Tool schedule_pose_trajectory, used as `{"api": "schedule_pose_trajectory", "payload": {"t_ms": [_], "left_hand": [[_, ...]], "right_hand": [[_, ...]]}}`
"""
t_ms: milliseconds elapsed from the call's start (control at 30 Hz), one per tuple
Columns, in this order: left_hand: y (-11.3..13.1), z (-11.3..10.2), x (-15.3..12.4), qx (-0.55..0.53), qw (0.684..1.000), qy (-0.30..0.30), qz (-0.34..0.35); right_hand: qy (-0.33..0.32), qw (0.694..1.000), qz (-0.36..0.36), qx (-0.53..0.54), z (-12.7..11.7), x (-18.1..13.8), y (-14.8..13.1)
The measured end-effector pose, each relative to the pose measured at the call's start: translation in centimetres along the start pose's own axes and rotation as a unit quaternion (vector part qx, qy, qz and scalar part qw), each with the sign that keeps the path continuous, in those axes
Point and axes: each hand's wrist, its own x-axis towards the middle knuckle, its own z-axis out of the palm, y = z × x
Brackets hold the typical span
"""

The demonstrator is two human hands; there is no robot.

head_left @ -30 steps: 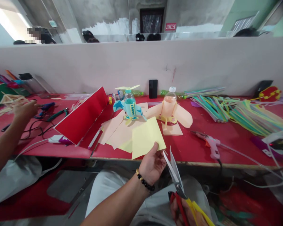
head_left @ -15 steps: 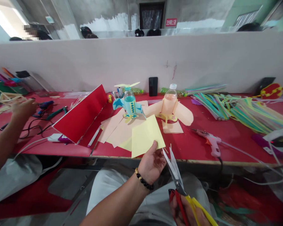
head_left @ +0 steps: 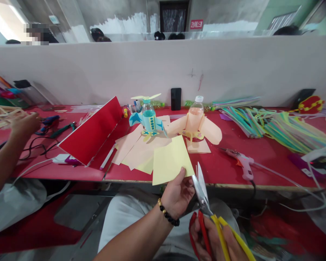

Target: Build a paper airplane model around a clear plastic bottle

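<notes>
My left hand [head_left: 177,194] pinches the near corner of a pale yellow paper sheet [head_left: 170,159], held up over the table's front edge. My right hand [head_left: 214,243] grips the red and yellow handles of a pair of scissors [head_left: 203,197]. The blades point up and stand slightly parted just right of the sheet's lower right corner. Behind the sheet on the red table [head_left: 228,166] stand a blue bottle plane [head_left: 148,121] and a peach bottle plane [head_left: 196,125], on loose peach and yellow paper sheets [head_left: 137,150].
A red folded card [head_left: 91,132] leans left of the papers. A pink glue gun [head_left: 243,163] with cable lies to the right, bundles of coloured straws [head_left: 282,132] beyond it. Another person's arm [head_left: 5,156] reaches over tools and cables at the left. A black phone [head_left: 176,98] leans on the wall.
My right hand has raised the scissors toward the sheet and the blades have closed most of the way. The yellow sheet has shifted slightly right.
</notes>
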Motion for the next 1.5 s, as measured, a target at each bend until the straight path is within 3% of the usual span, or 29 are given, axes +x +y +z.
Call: {"api": "schedule_pose_trajectory", "payload": {"t_ms": [233,500,733,933,1133,1333,1500], "left_hand": [[-1.0,-0.1,0.0,0.020,1.000,0.015,-0.004],[-1.3,-0.3,0.3,0.036,0.999,0.019,-0.003],[-1.3,-0.3,-0.3,0.058,0.998,0.026,-0.007],[-1.4,-0.8,-0.5,0.089,0.996,0.014,-0.020],[-1.6,-1.4,-0.2,0.108,0.994,0.014,-0.020],[-1.8,-2.1,0.2,0.117,0.992,-0.006,-0.042],[-1.7,-1.8,-0.2,0.116,0.993,0.004,-0.035]], "right_hand": [[-0.013,0.993,0.025,0.111,1.9,1.1,0.2],[0.039,0.995,0.021,0.090,1.5,1.0,0.6],[-0.046,0.987,0.003,0.151,1.9,1.8,0.5],[-0.073,0.981,0.004,0.182,2.0,2.2,-0.6],[-0.051,0.981,0.014,0.185,2.5,2.2,-0.4],[-0.007,0.983,-0.021,0.181,2.8,2.2,-0.1],[-0.021,0.979,-0.004,0.204,2.7,2.6,-0.2]]}}
